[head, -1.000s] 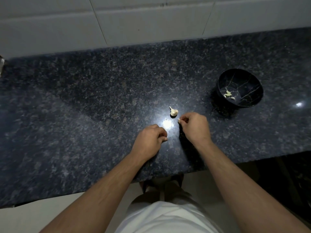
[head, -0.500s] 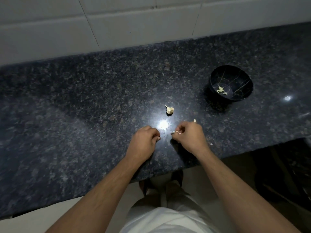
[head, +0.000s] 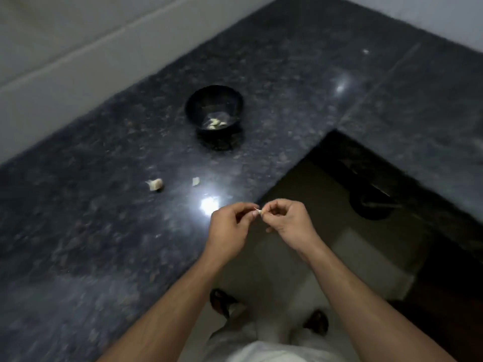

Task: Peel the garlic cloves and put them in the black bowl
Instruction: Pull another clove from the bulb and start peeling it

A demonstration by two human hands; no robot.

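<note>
A small pale garlic clove is pinched between the fingertips of my left hand and my right hand, held in the air just past the counter's front edge. The black bowl stands farther back on the dark granite counter with several peeled cloves in its bottom. An unpeeled garlic piece lies on the counter to the left, and a small pale scrap lies near it.
The counter turns a corner at the right, leaving an open floor gap below my hands. A white tiled wall runs behind the counter. A bright light reflection glares beside my left hand. My feet show on the floor below.
The view has swung to the right and the frame is blurred. Both hands have lifted off the counter and met in the air, pinching the clove between them.
</note>
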